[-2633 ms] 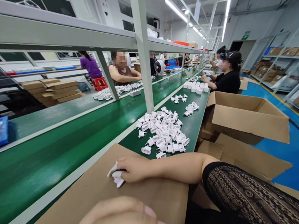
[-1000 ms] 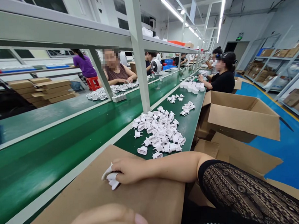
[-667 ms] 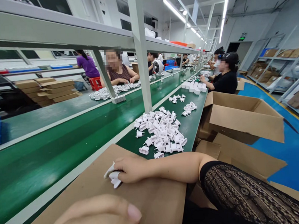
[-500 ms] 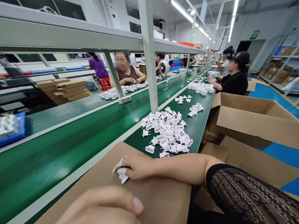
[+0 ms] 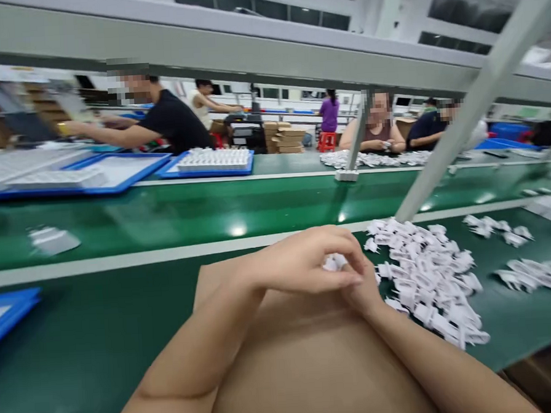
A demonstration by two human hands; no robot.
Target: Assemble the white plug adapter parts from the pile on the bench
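A small white bit shows in the gap between the left hand and the right hand, above the brown cardboard. Most of it is hidden by fingers, so I cannot tell which way it points or how its long axis lies, nor whether it is a plug piece or a covering on a fingertip. The left hand comes from the lower left, with fingers bent over to the right and its thumb stretched under them, so thumb and fingers leave only a narrow opening. The right hand comes from the lower right and meets the left one; its fingers are mostly covered. If either hand holds the white bit firmly, I cannot tell.

Just beside the right hand, on the green bench, lies the pile of white plug pieces. Its pieces point in many directions, while the pile as a whole runs from the foot of the grey post towards the near right.

Half a second ago the view looked along the line, and the left hand was near the camera, apart from the right one. Now the view faces across the belt, and both hands are together
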